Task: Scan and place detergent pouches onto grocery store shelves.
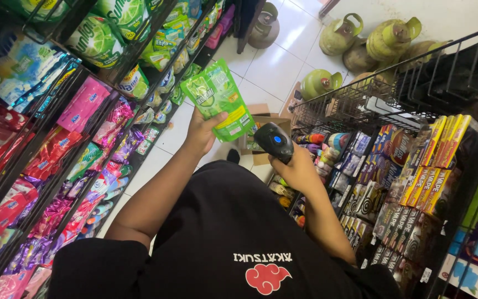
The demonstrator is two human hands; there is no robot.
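Note:
My left hand (203, 130) holds up a green refill pouch (219, 97) by its lower edge, in the aisle between two shelves. My right hand (297, 169) grips a black handheld scanner (274, 141) with a blue button; its head sits just below and right of the pouch. My black shirt (222, 232) fills the lower middle of the view.
A wire rack of green, pink and red pouches (84, 105) lines the left. Another rack of boxed goods (416, 177) stands on the right. A cardboard box (261, 119) lies on the white tiled floor, and several green gas cylinders (360, 39) stand beyond it.

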